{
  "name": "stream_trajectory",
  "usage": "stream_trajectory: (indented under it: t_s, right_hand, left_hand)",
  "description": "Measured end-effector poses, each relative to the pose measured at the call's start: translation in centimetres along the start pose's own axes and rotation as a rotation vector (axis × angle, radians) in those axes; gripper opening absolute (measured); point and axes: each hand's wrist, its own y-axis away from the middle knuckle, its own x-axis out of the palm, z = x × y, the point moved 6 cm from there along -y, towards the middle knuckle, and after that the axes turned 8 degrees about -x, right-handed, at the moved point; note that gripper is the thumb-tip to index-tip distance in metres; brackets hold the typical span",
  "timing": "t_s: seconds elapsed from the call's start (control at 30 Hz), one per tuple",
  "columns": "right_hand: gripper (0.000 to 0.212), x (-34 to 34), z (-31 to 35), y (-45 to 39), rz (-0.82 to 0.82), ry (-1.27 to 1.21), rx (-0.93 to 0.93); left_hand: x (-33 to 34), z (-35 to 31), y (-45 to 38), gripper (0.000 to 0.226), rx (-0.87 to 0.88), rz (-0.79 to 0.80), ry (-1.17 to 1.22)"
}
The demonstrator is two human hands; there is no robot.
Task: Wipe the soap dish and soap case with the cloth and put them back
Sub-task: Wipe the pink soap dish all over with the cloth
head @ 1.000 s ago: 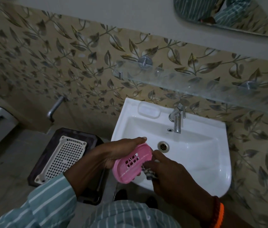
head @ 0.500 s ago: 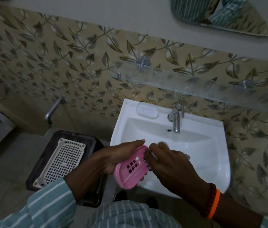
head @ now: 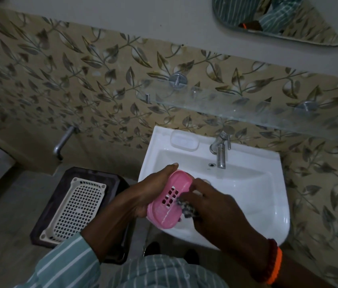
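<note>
My left hand [head: 147,192] grips a pink oval soap dish [head: 169,199] with drain slots, held tilted over the front left of the white sink [head: 247,196]. My right hand [head: 211,208] pinches a small dark checked cloth [head: 185,208] and presses it against the dish's right edge. Most of the cloth is hidden under my fingers. A pale translucent soap case [head: 184,140] lies on the sink's back left ledge, apart from both hands.
A chrome tap [head: 220,151] stands at the sink's back. A glass shelf [head: 247,109] juts out above it, under a mirror [head: 278,19]. A white perforated basket [head: 74,208] sits on a dark stool left of the sink, below a wall spout [head: 63,142].
My right hand slid the cloth from the dish's upper rim down along its right edge. The left hand keeps its grip on the dish, which has turned slightly.
</note>
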Motion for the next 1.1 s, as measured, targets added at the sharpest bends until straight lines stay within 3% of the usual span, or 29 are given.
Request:
stream_trajectory:
  t_s: [0.07,0.17,0.3,0.37,0.47,0.6,0.77,0.87,1.03,1.1]
  right_hand:
    - [0.032,-0.9,-0.8,-0.5,-0.046,0.147,-0.023]
    - [0.033,-0.3,-0.6,-0.8,-0.071,0.233,-0.030]
    - [0.041,0.8,-0.2,-0.5,-0.153,-0.033,0.101]
    - [0.040,1.5,0.5,-0.1,-0.136,-0.119,0.079]
    - [0.034,1.3,0.9,0.0,-0.068,-0.024,-0.018]
    - [0.028,-0.5,-0.9,-1.0,-0.050,0.190,0.034]
    - [0.033,1.6,1.3,0.4,-0.063,-0.129,0.014]
    - [0.037,2.2,2.1,1.0,-0.015,-0.108,-0.068]
    - [0.023,-0.2,-2.0,-0.5,-0.100,0.023,0.116]
    - [0.026,0.3,-1.4,0.0,-0.122,-0.047,0.110]
  left_hand:
    - [0.4,0.3,0.4,0.061,-0.074,0.054,-0.004]
    - [0.5,-0.1,0.4,0.055,-0.015,0.028,-0.080]
    - [0.7,-0.7,0.3,0.052,0.088,-0.059,-0.165]
    - [0.7,-0.9,0.4,0.055,0.105,-0.070,-0.165]
    - [0.6,-0.6,0.4,0.056,0.084,-0.072,-0.121]
    - [1.1,-0.2,0.2,0.050,0.062,-0.057,-0.110]
    - [1.1,-1.1,0.0,0.054,0.135,-0.147,-0.140]
    - [1.4,-1.0,-0.2,0.057,0.110,-0.130,-0.187]
    - [1.6,-0.1,-0.3,0.048,0.110,-0.116,-0.092]
    - [1.6,-0.5,-0.3,0.047,0.145,-0.157,-0.049]
